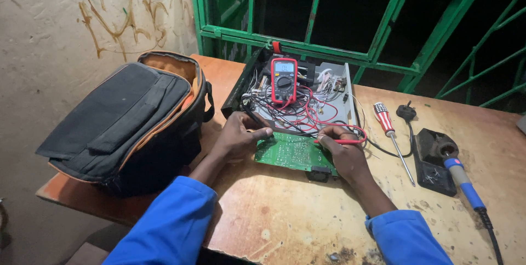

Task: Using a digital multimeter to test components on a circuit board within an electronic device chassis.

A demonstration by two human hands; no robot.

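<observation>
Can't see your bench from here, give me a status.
Left hand holds black probe on green circuit board. Right hand holds red probe there. Meter behind. Nothing blocking.

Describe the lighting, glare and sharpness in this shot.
Head view: bright light on the circuit board and both hands, left hand and right hand; dark beyond the green window bars; multimeter screen glows, washed out; wide-angle bending at edges; no motion blur.

probe tips hidden under fingers, meter reading too small, iron cord cut off bottom edge, bag interior dark
</observation>
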